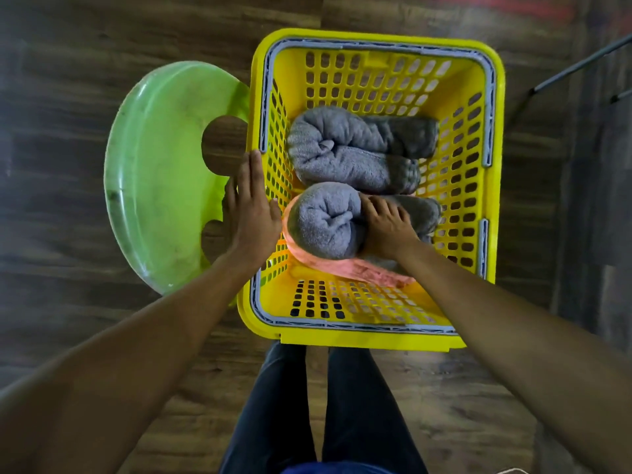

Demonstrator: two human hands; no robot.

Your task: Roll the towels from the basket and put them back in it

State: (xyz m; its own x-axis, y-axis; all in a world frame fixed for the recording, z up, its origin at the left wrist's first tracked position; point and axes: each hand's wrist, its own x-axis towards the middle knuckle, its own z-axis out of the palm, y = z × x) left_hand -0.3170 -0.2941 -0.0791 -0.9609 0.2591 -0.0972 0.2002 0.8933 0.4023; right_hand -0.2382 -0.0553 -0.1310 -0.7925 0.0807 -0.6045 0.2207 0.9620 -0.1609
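Progress:
- The yellow basket [376,41] stands on the wooden floor [68,97], just in front of the person's legs in dark trousers [359,405].
- The far grey roll [352,148] lies across the middle of the basket with its spiral end to the left. It is bulky and may be two rolls pressed side by side; cannot tell which.
- The near grey roll [325,220] lies parallel to it and touching it on the near side, spiral end also to the left. It is inside the basket walls, low down.
- A pink towel [369,271] shows under and around the near side of the near grey roll, curving up by its left end. Cannot tell whether it is rolled or only bunched.
- No loose towels are in view outside the basket.
- Judgement: the task is late, at or close to the last placing. What may be left is letting go of the near roll and, if the pink towel is not rolled, seeing to that.

Hands:
- The right hand [388,227] is down inside the basket on top of the near grey roll. Its fingers curl over the roll's middle and grip it.
- The left hand [254,206] is flat with straight fingers pointing away and holds nothing. It lies at the basket's left rim with the thumb toward the inside. It looks to be resting there to steady the basket, but contact is not certain.

Around:
- A green stool [157,172] is on the floor just beside the basket's left wall, partly tucked behind it.
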